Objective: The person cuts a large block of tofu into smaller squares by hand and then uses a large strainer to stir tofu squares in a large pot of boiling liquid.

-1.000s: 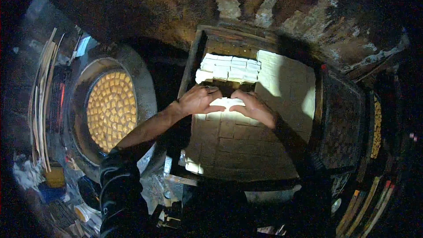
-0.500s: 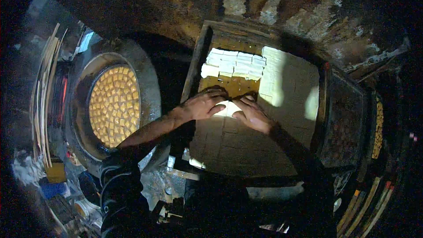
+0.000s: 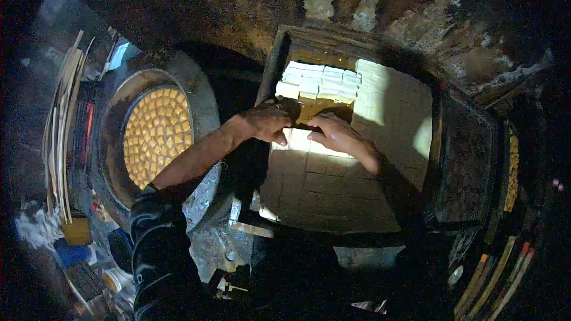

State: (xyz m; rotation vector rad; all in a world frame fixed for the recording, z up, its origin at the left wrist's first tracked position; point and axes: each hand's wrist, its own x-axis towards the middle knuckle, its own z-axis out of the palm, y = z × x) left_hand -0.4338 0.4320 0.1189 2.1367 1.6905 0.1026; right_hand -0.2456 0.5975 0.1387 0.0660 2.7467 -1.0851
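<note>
Pale, cut bean-curd-like blocks (image 3: 345,196) cover much of a wooden tray (image 3: 272,71) in front of me. Several loose white pieces (image 3: 321,77) lie bunched near its far left. Between them and the near slab is a wet brown strip of board (image 3: 324,107). My left hand (image 3: 267,122) is over the left of that strip, its thumb apart from its shadowed fingers. My right hand (image 3: 338,134) is opposite, fingers bent over the slab's far edge and thumb apart. No piece shows in either hand; some fingertips are hidden.
To the left, a round pan (image 3: 113,160) set in a grey stove surround holds many golden squares (image 3: 157,134). Long thin sticks (image 3: 62,125) stand beyond it. A dark framed panel (image 3: 467,160) adjoins the tray's right side. More sticks (image 3: 502,279) lean at lower right.
Both hands have moved up off the slab's lit edge and spread slightly apart. Their thumbs no longer press together on the white blocks there. The view has shifted a little.
</note>
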